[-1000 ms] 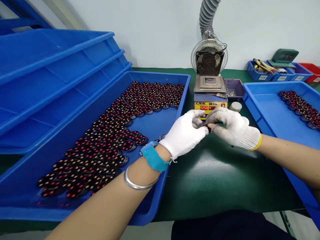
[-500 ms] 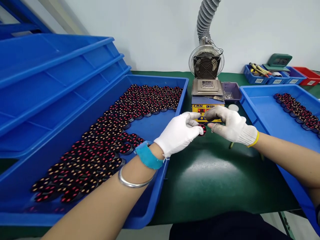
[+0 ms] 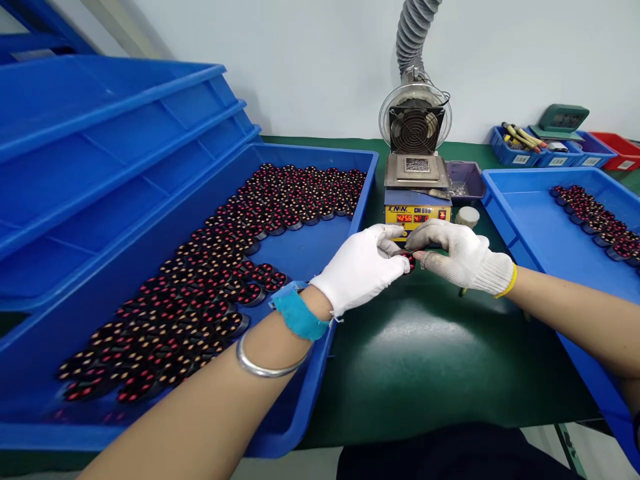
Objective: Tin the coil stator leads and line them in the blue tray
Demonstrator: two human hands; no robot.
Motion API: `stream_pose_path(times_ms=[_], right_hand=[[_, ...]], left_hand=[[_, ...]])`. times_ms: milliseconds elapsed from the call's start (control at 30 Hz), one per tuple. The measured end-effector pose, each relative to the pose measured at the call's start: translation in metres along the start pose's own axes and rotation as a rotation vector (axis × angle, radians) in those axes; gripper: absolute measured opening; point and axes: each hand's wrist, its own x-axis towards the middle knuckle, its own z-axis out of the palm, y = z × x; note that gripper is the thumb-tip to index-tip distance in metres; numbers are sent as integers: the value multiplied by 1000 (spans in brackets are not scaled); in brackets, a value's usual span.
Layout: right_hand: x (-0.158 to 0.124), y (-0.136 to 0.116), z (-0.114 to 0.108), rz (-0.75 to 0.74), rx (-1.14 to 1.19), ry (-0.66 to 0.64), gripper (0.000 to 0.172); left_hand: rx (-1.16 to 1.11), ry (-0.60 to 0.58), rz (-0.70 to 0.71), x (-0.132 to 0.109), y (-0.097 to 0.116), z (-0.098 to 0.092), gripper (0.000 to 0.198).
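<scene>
Over the green table, my left hand (image 3: pixel 364 267), in a white glove, pinches a small round black part with red spots (image 3: pixel 411 263). My right hand (image 3: pixel 463 257), in a white glove with greyed fingertips and a yellow cuff, has its thumb and fingers closed at the right edge of the same part. Fingers hide most of the part. Just behind the hands stands a yellow and blue solder pot (image 3: pixel 419 212) with a lit red display and a shiny square well on top. Many similar round parts (image 3: pixel 200 287) fill the big blue tray (image 3: pixel 313 393) at left.
Blue trays (image 3: pixel 125 133) are stacked at far left. Another blue tray (image 3: pixel 530 207) at right holds rows of round parts. Behind the pot are a fan (image 3: pixel 414 130) and grey hose (image 3: pixel 417 33). A purple bin (image 3: pixel 465 180), white-lidded jar (image 3: pixel 467 217) and small bins (image 3: pixel 555 157) stand nearby.
My right hand has moved slightly left, and its fingers have closed in on the part. The part has tilted in my left fingers. The view has shifted slightly.
</scene>
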Motion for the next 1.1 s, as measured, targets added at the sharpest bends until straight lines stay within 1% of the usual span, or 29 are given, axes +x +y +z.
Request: stream_pose_path(times_ms=[133, 300, 400, 500, 600, 667, 767, 833, 867, 933, 1000, 1033, 1100], right_hand=[[1, -1, -1, 17, 33, -36, 14], [1, -2, -1, -7, 40, -23, 14], [0, -3, -1, -20, 41, -1, 14], [-1, -4, -2, -10, 25, 21, 14], [-1, -4, -3, -40, -6, 43, 14], [-1, -3, -3, -72, -25, 69, 14], [-1, -2, -3, -103, -37, 102, 13], [0, -2, -4, -116, -35, 110, 13], [0, -2, -4, -119, -37, 112, 13], [0, -3, -5, -117, -40, 127, 14], [0, -3, -5, -102, -44, 144, 15], [0, -3, -4, -90, -48, 149, 15], [0, -3, -4, -68, -58, 157, 14]], left_hand=[[-10, -12, -10, -1, 2, 0, 62], [-65, -45, -42, -1, 3, 1, 57], [-171, -105, -53, -1, 4, 1, 44], [-296, -153, -101, 0, 2, 1, 29], [-467, -172, -103, 2, -1, 1, 23], [-522, -195, -86, 3, -2, 1, 25], [-430, -250, -80, 2, 1, 0, 35], [-402, -247, -75, 1, 3, 1, 42], [-428, -238, -76, 1, 3, 1, 42], [-535, -234, -83, 1, 1, 1, 34], [-644, -274, -110, 3, -1, 1, 25], [-683, -301, -130, 4, -2, 1, 24], [-722, -329, -169, 6, -4, 1, 29]])
